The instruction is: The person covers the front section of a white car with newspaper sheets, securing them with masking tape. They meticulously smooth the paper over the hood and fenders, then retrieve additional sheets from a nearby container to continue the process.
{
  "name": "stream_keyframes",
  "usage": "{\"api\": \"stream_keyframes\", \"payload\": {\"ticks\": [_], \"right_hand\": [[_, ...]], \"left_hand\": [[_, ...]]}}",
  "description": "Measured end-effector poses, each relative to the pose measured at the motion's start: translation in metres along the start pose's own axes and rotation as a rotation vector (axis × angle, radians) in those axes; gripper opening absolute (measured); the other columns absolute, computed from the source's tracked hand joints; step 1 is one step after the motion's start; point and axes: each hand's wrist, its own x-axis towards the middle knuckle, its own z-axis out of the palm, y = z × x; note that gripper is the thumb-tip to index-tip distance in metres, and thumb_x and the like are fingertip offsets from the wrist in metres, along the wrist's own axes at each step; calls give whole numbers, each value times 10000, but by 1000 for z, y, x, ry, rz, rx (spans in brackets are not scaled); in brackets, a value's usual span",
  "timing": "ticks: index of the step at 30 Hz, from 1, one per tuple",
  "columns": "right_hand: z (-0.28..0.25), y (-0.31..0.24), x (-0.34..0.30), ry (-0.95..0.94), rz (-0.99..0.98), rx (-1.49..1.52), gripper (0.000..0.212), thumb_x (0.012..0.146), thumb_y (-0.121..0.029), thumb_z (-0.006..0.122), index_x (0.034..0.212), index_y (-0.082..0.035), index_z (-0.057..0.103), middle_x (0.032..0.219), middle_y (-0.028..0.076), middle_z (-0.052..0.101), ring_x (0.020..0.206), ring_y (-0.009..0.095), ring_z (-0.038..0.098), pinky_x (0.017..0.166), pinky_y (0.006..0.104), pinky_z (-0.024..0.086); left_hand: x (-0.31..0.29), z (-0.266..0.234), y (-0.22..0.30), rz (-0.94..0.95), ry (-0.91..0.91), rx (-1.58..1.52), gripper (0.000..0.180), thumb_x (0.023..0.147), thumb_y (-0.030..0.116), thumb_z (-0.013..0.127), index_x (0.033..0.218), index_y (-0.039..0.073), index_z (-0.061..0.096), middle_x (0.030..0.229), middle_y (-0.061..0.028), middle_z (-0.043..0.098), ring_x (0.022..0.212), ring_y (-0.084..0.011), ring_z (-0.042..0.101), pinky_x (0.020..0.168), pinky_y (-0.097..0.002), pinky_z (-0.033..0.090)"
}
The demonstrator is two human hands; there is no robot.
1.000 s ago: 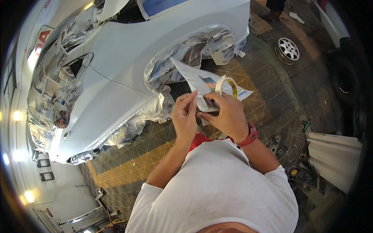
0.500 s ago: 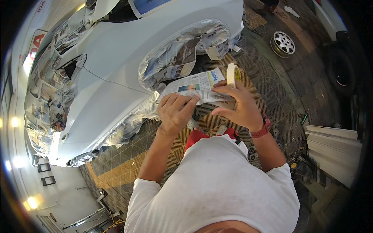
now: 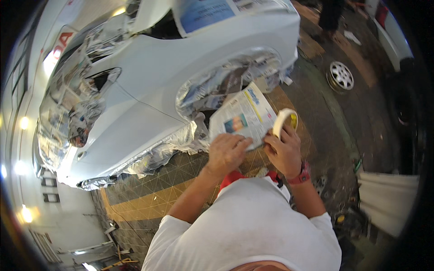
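Note:
In front of my chest a folded newspaper sheet (image 3: pixel 266 116) is held up before the car's wheel arch. My left hand (image 3: pixel 228 153) grips its lower left edge, the thumb lying along the paper. With my right hand (image 3: pixel 285 152) I hold a roll of masking tape (image 3: pixel 281 121), which stands upright over the fingers. The right fingertips are closed at the paper's right edge; whether they pinch a strip of tape there is too small to tell. Beyond the sheet is the pale car body (image 3: pixel 149 67), its wheel arch (image 3: pixel 212 86) covered with newspaper and shiny film.
Newspaper also covers the car's front (image 3: pixel 68 104) and lower sill (image 3: pixel 153 156). A loose wheel rim (image 3: pixel 342 76) lies on the floor at the right. At the far right top, a person's dark-clothed leg (image 3: pixel 331 18) shows. White panels (image 3: pixel 386 194) stand at the right.
The newspaper has been raised and turned more upright. My right hand has closed from spread fingers at the paper's edge, and both hands have come closer together.

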Motion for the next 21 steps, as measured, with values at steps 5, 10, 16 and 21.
{"api": "stream_keyframes", "payload": {"ticks": [5,10,16,21], "right_hand": [[5,15,-23,8,93,110,302,676,-17,811,944,-110,710,987,99,671,931,348,654,763,484,536],[-8,30,-39,-72,179,154,274,711,-82,822,962,-111,716,953,114,639,920,340,656,760,484,538],[-14,74,-38,-26,67,114,206,780,-163,812,938,-101,695,958,90,631,955,298,652,805,438,548],[-32,129,-39,15,143,73,177,843,-181,792,957,-96,687,960,65,629,974,274,651,830,433,555]], "left_hand": [[-6,32,19,-52,25,-65,337,700,89,822,1028,159,791,950,2,738,807,-223,719,747,-387,560],[-3,56,33,-69,25,-69,346,694,49,818,1022,157,801,961,-5,752,800,-216,723,747,-381,558],[22,91,34,-23,-29,-159,282,774,59,813,1048,114,783,881,-37,743,797,-237,714,731,-397,534],[67,145,44,-73,-171,-279,215,827,76,824,1034,75,767,845,-91,722,758,-309,684,702,-434,500]]}}
